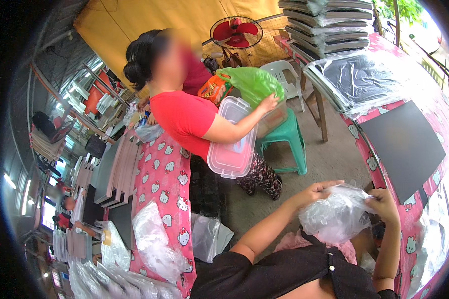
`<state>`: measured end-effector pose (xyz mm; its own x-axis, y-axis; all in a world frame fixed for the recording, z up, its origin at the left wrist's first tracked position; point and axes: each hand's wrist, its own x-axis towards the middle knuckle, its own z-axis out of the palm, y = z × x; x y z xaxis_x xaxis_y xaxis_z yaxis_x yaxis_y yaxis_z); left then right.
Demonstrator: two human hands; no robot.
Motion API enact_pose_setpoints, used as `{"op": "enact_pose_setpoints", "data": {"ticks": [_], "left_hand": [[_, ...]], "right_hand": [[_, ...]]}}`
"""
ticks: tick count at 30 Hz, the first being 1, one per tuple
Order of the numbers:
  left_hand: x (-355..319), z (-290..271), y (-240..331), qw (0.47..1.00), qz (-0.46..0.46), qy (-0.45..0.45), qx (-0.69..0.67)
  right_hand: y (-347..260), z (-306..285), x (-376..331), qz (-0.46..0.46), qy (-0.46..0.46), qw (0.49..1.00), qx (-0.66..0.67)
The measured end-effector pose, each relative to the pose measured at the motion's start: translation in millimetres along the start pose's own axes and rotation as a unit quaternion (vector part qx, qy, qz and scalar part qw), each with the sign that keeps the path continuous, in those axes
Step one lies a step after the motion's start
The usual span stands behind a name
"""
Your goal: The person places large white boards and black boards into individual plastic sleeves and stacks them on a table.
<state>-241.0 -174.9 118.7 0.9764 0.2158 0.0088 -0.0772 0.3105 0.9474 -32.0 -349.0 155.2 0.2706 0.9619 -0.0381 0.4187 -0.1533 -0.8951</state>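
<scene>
Both my hands hold a crumpled clear plastic bag in front of my chest. My left hand pinches its upper left edge. My right hand grips its right side. The bag hangs between them above my lap, next to a table covered in pink cartoon-print cloth. A flat black board lies on that table to my right.
A person in a red top stands ahead, holding a clear lidded plastic box and a green bag. A green stool and a white chair stand behind. Stacked boards sit at the back right; a second pink table is on the left.
</scene>
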Motion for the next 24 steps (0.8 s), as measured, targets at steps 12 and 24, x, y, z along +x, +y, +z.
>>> {"op": "enact_pose_setpoints", "data": {"ticks": [12,24], "left_hand": [[-121.6,-147.0,-63.3,0.786,0.006,0.613,-0.081],[-112.0,-97.8,-12.2,0.856,0.018,0.503,-0.121]], "right_hand": [[258.4,-193.8,-130.7,0.259,0.418,0.852,-0.181],[257.3,-184.6,-157.9,0.359,0.384,0.794,-0.307]]}}
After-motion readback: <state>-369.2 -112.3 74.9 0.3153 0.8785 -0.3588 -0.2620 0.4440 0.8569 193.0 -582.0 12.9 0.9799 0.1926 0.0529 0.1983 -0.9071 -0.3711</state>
